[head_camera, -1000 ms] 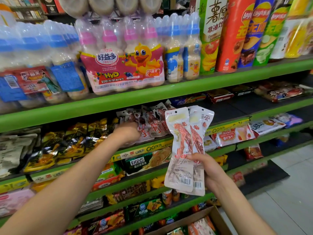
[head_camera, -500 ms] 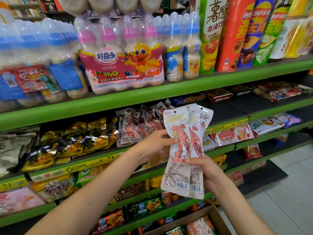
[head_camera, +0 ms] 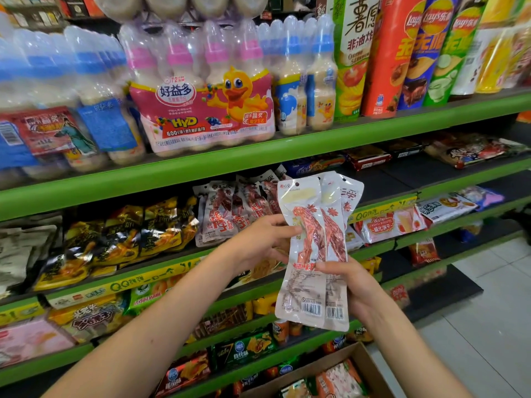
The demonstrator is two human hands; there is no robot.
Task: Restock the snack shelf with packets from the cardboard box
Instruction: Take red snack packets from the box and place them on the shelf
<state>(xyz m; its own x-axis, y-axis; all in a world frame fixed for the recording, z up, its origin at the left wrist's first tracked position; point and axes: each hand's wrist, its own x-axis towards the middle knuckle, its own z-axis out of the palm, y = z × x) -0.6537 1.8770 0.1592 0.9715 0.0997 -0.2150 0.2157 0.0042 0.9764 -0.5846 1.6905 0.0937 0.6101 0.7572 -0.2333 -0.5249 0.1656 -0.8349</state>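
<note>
Fan of snack packets (head_camera: 313,254), centre-right of frame, upright. Right hand (head_camera: 349,285) grips the lower half, thumb across the front. Left hand (head_camera: 258,242) pinches the front packet's left edge with thumb and curled fingers. Step, by judgement: peeling one packet off. Next: carry it up-left to the matching row (head_camera: 230,211) on the green shelf (head_camera: 172,165). Cardboard box (head_camera: 370,366) at bottom edge, partly filled.

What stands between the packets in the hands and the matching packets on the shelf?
Nothing visible. The packets, held by the left hand and right hand, face the matching shelf packets across open air.
</note>
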